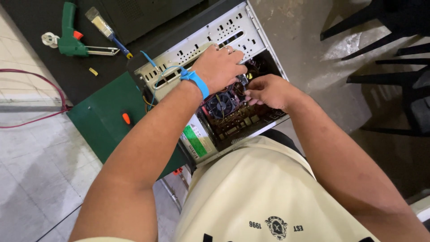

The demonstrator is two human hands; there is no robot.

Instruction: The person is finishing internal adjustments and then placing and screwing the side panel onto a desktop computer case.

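An open desktop computer case (pixel 224 33) lies on its side on a green mat, showing a motherboard with a black cooling fan (pixel 221 105) and a power supply (pixel 197 141). My left hand (pixel 219 67), with a blue strap on the wrist and a thin blue cable running off it, rests on the perforated metal drive cage with fingers curled down into the case. My right hand (pixel 268 92) reaches into the case beside the fan, fingertips pinched among small wires; what they grip is hidden.
A green mat (pixel 101 116) covers part of a black table, with an orange-handled tool (pixel 126 118) on it. A green glue gun (pixel 71 36) and a brush (pixel 105 29) lie at the back left. Black chair legs (pixel 385 58) stand right; a red cable (pixel 36 98) runs over the tiled floor.
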